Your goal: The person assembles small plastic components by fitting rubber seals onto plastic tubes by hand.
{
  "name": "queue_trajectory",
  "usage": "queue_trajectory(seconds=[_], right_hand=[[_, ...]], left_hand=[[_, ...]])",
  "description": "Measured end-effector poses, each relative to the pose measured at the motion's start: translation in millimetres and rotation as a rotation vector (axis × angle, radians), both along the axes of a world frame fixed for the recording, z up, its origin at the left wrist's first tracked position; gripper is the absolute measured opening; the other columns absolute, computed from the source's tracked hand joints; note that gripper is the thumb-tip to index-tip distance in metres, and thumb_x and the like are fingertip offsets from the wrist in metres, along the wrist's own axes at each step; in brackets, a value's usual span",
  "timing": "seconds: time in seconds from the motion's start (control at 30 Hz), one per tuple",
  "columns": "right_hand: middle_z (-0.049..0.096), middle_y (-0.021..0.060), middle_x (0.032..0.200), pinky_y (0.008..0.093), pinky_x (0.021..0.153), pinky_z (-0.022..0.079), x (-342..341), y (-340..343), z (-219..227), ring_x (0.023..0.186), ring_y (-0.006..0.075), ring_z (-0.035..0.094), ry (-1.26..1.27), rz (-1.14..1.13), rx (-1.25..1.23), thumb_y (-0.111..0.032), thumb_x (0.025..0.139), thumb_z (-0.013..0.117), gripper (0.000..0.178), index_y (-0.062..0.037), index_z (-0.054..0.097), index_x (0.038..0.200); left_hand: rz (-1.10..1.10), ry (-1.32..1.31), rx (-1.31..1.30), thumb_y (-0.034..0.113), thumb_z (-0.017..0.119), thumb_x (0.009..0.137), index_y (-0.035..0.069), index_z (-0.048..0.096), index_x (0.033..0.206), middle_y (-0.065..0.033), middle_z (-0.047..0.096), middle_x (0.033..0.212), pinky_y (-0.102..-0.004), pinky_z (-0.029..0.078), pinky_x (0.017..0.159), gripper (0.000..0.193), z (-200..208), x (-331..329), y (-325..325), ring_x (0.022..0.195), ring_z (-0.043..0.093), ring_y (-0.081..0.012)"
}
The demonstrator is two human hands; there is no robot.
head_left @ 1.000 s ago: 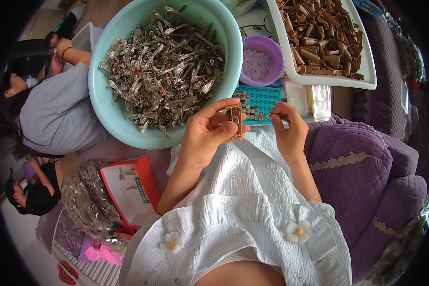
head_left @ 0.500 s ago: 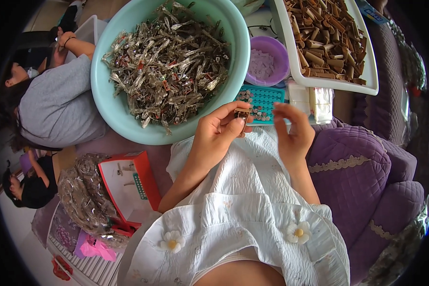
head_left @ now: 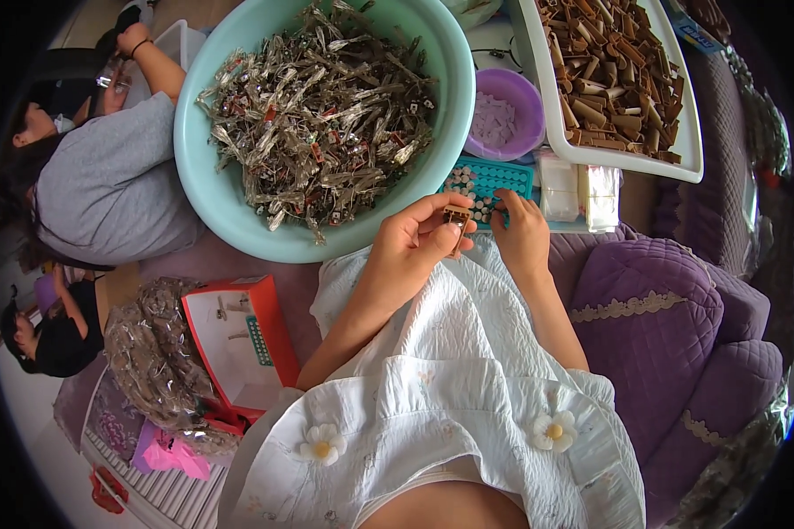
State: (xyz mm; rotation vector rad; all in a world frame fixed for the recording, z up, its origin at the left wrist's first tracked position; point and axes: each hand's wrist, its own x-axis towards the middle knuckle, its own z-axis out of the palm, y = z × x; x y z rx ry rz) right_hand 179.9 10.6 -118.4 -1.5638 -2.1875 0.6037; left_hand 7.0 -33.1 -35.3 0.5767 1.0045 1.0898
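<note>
In my left hand a small brown piece with a shiny dark middle is pinched between thumb and fingers. My right hand reaches down to the teal tray, a flat tray with rows of small hollows. Its fingers are drawn together at the tray's near edge, beside several small round pieces. Whatever the fingertips may hold is too small to make out. Just left of the tray stands a big mint-green basin heaped with clear plastic-wrapped bundles.
A white bin holds many curved brown pieces. Between bin and basin sits a purple bowl with whitish bits. Clear plastic packets lie by the teal tray. An open red-and-white box is at left. Two other people sit further left.
My right hand has come down from the air beside the tray onto its near edge, fingers closing together. My left hand keeps the brown piece, shifted slightly right.
</note>
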Motion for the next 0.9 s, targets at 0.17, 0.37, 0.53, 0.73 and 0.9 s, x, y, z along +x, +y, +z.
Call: queue_trajectory(seconds=[0.17, 0.37, 0.53, 0.73, 0.9], right_hand=[[0.057, 0.0098, 0.075, 0.0327, 0.059, 0.045, -5.2, 2.1, 7.4, 0.067, 0.0241, 0.055, 0.067, -0.005, -0.037, 0.001, 0.067, 0.057, 0.022, -0.0031, 0.053, 0.088], [0.057, 0.0072, 0.075, 0.0263, 0.06, 0.045, -22.5, -10.5, 70.2, 0.068, 0.0191, 0.057, 0.652, -0.011, 0.183, 0.007, 0.061, 0.062, 0.027, -0.0028, 0.053, 0.085], [0.058, 0.006, 0.077, 0.0285, 0.059, 0.046, -26.6, -6.6, 78.3, 0.069, 0.0213, 0.057, 0.44, 0.223, 0.331, 0.007, 0.057, 0.063, 0.03, -0.0027, 0.053, 0.083], [0.059, 0.0086, 0.081, 0.0273, 0.061, 0.046, -8.1, -11.6, 64.3, 0.072, 0.0213, 0.058, 0.47, -0.03, 0.114, 0.003, 0.068, 0.06, 0.022, -0.004, 0.056, 0.088], [0.059, 0.0089, 0.08, 0.0312, 0.063, 0.045, 10.1, -14.8, 19.0, 0.072, 0.0233, 0.057, 0.15, -0.121, 0.094, -0.001, 0.071, 0.058, 0.016, -0.0033, 0.055, 0.087]], left_hand=[[-0.002, -0.028, 0.013, 0.012, 0.05, 0.082, -0.001, 0.046, 0.109, -0.0105, 0.056, 0.09, -0.0257, 0.047, 0.069, 0.03, -0.8, -0.8, -0.7, 0.076, 0.057, -0.0148], [-0.036, 0.012, 0.016, 0.01, 0.052, 0.082, 0.001, 0.046, 0.112, -0.0085, 0.057, 0.092, -0.0242, 0.048, 0.069, 0.031, -1.0, 2.0, -2.4, 0.078, 0.058, -0.0143], [-0.052, 0.173, 0.042, 0.006, 0.049, 0.082, 0.001, 0.047, 0.111, -0.0047, 0.056, 0.09, -0.022, 0.047, 0.067, 0.029, -4.8, 6.4, -0.3, 0.077, 0.055, -0.0106], [0.011, 0.132, 0.061, 0.004, 0.043, 0.084, 0.001, 0.048, 0.107, -0.0044, 0.055, 0.088, -0.022, 0.044, 0.069, 0.024, -5.0, 10.1, 0.7, 0.078, 0.053, -0.0094], [0.118, 0.115, 0.015, 0.005, 0.043, 0.085, 0.0, 0.047, 0.104, -0.0053, 0.054, 0.085, -0.02, 0.043, 0.064, 0.02, -3.2, 9.2, 1.0, 0.073, 0.054, -0.0081]])
